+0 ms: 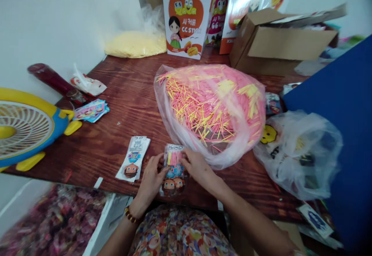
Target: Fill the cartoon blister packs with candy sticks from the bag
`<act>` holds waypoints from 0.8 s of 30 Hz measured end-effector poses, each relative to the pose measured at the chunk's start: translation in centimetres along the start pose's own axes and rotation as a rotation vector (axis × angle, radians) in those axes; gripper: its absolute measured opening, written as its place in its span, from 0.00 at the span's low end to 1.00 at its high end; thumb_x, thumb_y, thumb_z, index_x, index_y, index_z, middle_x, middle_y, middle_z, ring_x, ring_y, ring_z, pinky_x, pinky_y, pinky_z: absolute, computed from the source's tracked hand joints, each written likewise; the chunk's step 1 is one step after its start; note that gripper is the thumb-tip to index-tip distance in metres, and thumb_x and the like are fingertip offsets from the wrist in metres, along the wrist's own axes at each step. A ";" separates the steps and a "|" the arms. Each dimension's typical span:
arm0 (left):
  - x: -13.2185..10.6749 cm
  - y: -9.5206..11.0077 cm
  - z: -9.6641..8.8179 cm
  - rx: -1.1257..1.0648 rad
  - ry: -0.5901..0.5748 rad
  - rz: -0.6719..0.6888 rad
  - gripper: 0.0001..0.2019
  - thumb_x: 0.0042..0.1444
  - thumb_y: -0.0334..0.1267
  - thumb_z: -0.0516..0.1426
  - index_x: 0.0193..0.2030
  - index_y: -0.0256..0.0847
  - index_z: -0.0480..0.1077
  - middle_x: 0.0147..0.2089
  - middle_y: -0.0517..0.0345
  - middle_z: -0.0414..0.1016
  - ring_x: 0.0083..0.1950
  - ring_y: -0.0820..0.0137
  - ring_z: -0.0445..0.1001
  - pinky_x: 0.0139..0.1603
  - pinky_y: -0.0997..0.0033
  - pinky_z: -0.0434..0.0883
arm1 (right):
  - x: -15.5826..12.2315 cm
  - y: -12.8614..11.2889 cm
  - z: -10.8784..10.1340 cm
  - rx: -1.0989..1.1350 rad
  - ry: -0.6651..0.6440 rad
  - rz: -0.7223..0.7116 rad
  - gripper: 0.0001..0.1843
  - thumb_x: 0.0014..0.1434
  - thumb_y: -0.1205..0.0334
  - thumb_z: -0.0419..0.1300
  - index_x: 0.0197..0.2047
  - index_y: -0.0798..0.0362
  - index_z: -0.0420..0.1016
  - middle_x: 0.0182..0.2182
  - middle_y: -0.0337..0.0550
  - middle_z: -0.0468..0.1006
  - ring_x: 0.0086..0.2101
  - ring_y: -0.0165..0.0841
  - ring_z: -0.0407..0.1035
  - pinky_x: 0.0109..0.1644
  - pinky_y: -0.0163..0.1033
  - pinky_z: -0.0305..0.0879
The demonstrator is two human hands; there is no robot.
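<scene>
In front of me at the table's near edge lies a clear printed packet (174, 170) with two cartoon faces and the word "Stick". A few pink and yellow thin sticks (173, 158) show at its upper part; whether they lie inside or on top I cannot tell. My left hand (153, 174) grips the packet's left side, thumb on its front. On the right side, my right hand (197, 166) holds the upper edge with bent fingers. Left of these hands rests a small stack of similar packets (133, 159). Just beyond is a large open plastic bag (247, 128) full of pink and yellow sticks (197, 105).
A yellow and blue fan (55, 126) stands at left, near blue-pink cards (91, 110) and a dark red bottle (49, 78). Printed boxes (186, 19) and an open carton (287, 43) line the back. A tied clear bag (302, 151) sits right, beside a blue panel (340, 105).
</scene>
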State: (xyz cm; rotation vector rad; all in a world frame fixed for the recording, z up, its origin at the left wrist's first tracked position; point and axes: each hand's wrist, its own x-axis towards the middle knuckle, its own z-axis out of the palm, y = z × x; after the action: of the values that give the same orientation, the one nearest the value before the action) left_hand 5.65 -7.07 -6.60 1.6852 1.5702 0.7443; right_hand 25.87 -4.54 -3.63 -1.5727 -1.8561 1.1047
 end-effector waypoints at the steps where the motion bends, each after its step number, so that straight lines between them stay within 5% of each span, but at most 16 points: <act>1: 0.1 -0.2 0.1 0.016 -0.001 0.005 0.21 0.59 0.44 0.58 0.58 0.41 0.68 0.46 0.51 0.72 0.45 0.62 0.73 0.49 0.58 0.72 | 0.0 0.2 -1.0 -0.083 0.024 -0.034 0.06 0.62 0.65 0.57 0.38 0.53 0.76 0.31 0.42 0.80 0.31 0.33 0.71 0.36 0.37 0.62; 8: 0.7 -0.7 0.2 0.067 0.033 0.003 0.24 0.59 0.50 0.57 0.59 0.41 0.66 0.44 0.52 0.74 0.42 0.61 0.75 0.47 0.58 0.73 | 3.4 6.4 -12.4 -0.667 0.342 0.010 0.13 0.67 0.64 0.52 0.45 0.53 0.78 0.42 0.50 0.80 0.43 0.39 0.71 0.44 0.40 0.61; 11: 0.9 -1.2 -1.0 0.093 0.147 0.008 0.22 0.60 0.52 0.55 0.57 0.42 0.68 0.45 0.51 0.76 0.44 0.59 0.75 0.49 0.57 0.72 | 4.9 8.9 -15.5 -0.932 0.210 -0.050 0.15 0.67 0.65 0.51 0.42 0.57 0.79 0.40 0.55 0.79 0.44 0.42 0.68 0.48 0.43 0.57; 18: 2.6 -3.4 -5.6 0.469 0.347 0.035 0.23 0.63 0.51 0.49 0.53 0.36 0.71 0.50 0.41 0.74 0.51 0.52 0.71 0.55 0.51 0.67 | 8.2 8.6 -15.1 -1.060 0.103 -0.298 0.13 0.68 0.66 0.51 0.43 0.56 0.77 0.42 0.53 0.77 0.44 0.42 0.63 0.47 0.46 0.51; 24: 3.9 -4.6 -7.2 0.676 0.269 -0.271 0.26 0.63 0.51 0.49 0.61 0.38 0.68 0.57 0.38 0.70 0.56 0.45 0.68 0.52 0.45 0.67 | 11.1 8.0 -14.5 -1.144 0.036 -0.348 0.11 0.66 0.67 0.51 0.42 0.56 0.76 0.41 0.52 0.76 0.45 0.43 0.63 0.49 0.47 0.50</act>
State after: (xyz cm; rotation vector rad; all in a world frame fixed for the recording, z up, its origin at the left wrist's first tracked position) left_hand -2.41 -2.34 -6.30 1.8084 2.3739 0.3164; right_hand 39.16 10.28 -3.43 -1.5933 -2.7855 -0.2557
